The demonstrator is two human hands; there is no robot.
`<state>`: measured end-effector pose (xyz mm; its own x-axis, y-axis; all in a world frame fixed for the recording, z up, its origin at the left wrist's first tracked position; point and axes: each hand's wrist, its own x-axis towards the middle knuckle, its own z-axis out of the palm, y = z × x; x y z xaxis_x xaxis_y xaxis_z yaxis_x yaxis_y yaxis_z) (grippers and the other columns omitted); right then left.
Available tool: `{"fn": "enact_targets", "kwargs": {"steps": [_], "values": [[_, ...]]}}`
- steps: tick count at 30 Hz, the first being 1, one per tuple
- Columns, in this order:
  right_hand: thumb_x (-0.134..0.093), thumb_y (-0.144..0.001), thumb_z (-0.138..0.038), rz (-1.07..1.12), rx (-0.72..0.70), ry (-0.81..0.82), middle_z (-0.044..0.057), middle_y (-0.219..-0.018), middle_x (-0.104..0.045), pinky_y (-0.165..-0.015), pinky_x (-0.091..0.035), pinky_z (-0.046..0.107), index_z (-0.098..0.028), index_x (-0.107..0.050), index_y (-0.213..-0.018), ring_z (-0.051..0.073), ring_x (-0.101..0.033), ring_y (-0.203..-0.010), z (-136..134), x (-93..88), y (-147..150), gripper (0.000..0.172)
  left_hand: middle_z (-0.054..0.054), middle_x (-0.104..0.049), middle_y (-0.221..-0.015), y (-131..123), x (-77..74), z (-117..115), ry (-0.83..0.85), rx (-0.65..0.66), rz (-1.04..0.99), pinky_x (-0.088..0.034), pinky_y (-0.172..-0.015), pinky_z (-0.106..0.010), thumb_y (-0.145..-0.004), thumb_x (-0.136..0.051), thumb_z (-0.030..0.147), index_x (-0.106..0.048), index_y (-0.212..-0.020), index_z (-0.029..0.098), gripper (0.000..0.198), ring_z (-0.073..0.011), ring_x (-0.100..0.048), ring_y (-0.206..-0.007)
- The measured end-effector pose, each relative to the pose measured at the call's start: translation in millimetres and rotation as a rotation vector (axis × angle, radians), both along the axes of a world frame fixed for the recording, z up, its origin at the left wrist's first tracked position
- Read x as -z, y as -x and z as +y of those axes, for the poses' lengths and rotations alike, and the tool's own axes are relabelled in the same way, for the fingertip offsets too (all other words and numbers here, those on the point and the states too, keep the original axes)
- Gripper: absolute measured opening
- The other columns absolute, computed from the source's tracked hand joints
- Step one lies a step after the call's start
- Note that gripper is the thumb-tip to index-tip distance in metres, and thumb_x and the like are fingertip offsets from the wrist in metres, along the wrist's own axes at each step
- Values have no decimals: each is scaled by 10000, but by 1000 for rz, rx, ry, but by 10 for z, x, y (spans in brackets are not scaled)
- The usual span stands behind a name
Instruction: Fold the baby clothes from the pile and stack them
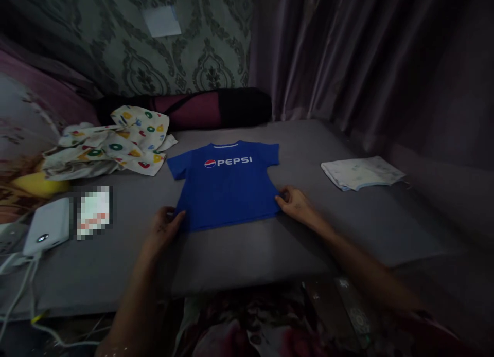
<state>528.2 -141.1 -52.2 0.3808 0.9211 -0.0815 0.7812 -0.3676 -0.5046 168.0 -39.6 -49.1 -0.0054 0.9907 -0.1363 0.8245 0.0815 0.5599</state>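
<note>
A small blue T-shirt point(229, 192) with a white PEPSI print and round logo lies spread flat, its neck facing away from me and its hem toward me. My left hand point(165, 227) pinches the shirt's lower left corner between thumb and fingers. At the lower right side edge, my right hand point(293, 202) grips the cloth in the same way. Both sleeves rest outspread on the grey surface.
The grey sheet point(247, 259) covers the surface. Patterned clothes point(123, 146) are heaped at left, near a white power bank point(48, 226) with cables. Folded white cloth point(360, 173) lies at right. A black and maroon roll point(193, 109) lies along the back.
</note>
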Motion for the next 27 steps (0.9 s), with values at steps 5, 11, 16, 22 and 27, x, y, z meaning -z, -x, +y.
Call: {"fn": "enact_targets", "kwargs": {"steps": [5, 11, 16, 22, 27], "values": [[-567, -867, -302, -28, -60, 18, 39, -763, -642, -616, -358, 239, -187, -588, -1109, 176, -593, -733, -12, -54, 38, 268, -62, -653, -784, -5, -1, -48, 8, -42, -132, -475, -630, -315, -678, -539, 629, -569, -1035, 192, 565, -250, -635, -759], [-501, -831, -210, 169, -111, 45, -61, -553, -498, -495, -300, 220, -212, -572, -1096, 129, -477, -510, -55, -42, -103, 275, 33, -516, -573, 181, 44, -80, -40, 82, -251, -382, -522, -264, -681, -513, 600, -534, -1208, 202, 661, -180, -515, -559], [-473, -822, -223, 213, -211, 50, -63, -560, -510, -493, -303, 217, -222, -589, -1110, 121, -490, -505, -129, 6, -186, 310, 25, -507, -583, 252, 97, -130, -82, 182, -143, -422, -575, -281, -744, -463, 570, -570, -1225, 217, 606, -190, -525, -583], [-477, -824, -235, 67, -286, 31, -36, -658, -557, -558, -321, 213, -198, -617, -937, 110, -494, -583, -166, 43, -196, 184, -72, -714, -1013, 285, 194, -138, -53, 230, -181, -492, -834, -352, -737, -465, 583, -670, -1056, 199, 539, -275, -639, -947], [-503, -801, -204, -12, -343, 120, -27, -673, -603, -559, -321, 214, -205, -593, -882, 115, -523, -601, -112, -23, -253, 121, -49, -731, -961, 356, 122, -141, -3, 323, -185, -494, -809, -329, -758, -507, 586, -694, -1050, 202, 518, -250, -649, -907]]}}
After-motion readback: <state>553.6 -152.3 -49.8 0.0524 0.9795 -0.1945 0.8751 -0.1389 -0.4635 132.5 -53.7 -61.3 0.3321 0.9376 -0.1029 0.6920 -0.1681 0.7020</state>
